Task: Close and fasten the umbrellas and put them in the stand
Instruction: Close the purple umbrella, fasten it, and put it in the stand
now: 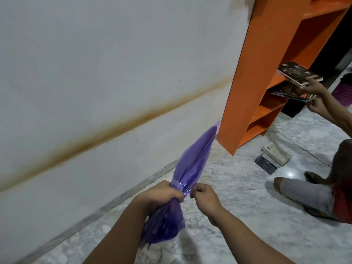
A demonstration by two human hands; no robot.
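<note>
The translucent purple folded umbrella runs low-centre in the frame, its long axis climbing from lower left toward the tip near the orange wooden shelf. The left hand clenches the gathered canopy at the pale strap; the right hand, just beside it, pinches what seems the strap's end. No stand shows. Writing on the book on the floor is unreadable.

Umbrella btwn wall at left & shelf at right.

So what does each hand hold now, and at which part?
The left hand grips the purple umbrella around its middle, at the strap. The right hand pinches at the canopy there.
</note>
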